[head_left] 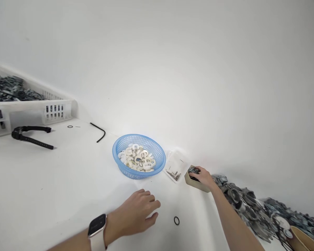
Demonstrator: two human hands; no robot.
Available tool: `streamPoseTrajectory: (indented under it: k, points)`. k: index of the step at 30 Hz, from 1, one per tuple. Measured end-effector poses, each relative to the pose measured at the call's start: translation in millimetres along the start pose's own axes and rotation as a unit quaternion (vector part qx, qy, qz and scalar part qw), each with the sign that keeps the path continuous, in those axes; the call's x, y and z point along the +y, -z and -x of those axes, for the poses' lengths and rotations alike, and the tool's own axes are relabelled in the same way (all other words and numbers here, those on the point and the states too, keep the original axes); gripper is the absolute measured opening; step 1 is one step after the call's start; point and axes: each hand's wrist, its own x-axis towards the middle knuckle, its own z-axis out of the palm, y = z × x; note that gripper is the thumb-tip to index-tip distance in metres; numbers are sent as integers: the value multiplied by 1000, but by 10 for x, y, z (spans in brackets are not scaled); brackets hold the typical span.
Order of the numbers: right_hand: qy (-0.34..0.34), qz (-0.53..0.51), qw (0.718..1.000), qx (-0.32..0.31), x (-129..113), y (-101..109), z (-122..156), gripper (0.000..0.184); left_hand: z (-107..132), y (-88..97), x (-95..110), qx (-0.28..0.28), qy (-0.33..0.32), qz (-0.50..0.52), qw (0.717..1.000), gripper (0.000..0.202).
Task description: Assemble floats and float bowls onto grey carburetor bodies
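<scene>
Black parts (192, 169) beneath right fingers (196, 175).

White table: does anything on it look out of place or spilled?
Possibly: a black ring lies alone near the left hand, and another ring lies by the white crate. They look stray because other small pieces sit in the blue basket. Nothing looks clearly damaged.
</scene>
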Motion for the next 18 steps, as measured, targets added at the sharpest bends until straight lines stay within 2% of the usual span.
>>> streamPoseTrajectory:
  k: [3, 6, 8, 11, 13, 15, 18]
  points:
    - [8, -19, 998, 58, 53, -36, 31, 38, 4, -6, 20, 4, -4, 4, 1000, 4]
    - [28, -34, 991, 128, 122, 71, 151, 57, 8, -12, 32, 9, -6, 35, 999, 8]
    - [48, -40, 983, 170, 166, 192, 316, 68, 9, -9, 30, 6, -5, 55, 998, 10]
    - [91, -45, 973, 205, 149, 310, 710, 76, 6, 2, 38, -1, 9, 94, 996, 14]
    - [125, -50, 968, 211, 27, 266, 1056, 75, 3, 6, 66, -3, 29, 128, 991, 16]
    - [176, -73, 957, 217, -198, 111, 1440, 74, 5, 4, 118, -4, 66, 176, 982, 21]
    - [256, -140, 938, 188, -651, -221, 1968, 68, 27, 4, 225, -13, 146, 287, 946, 50]
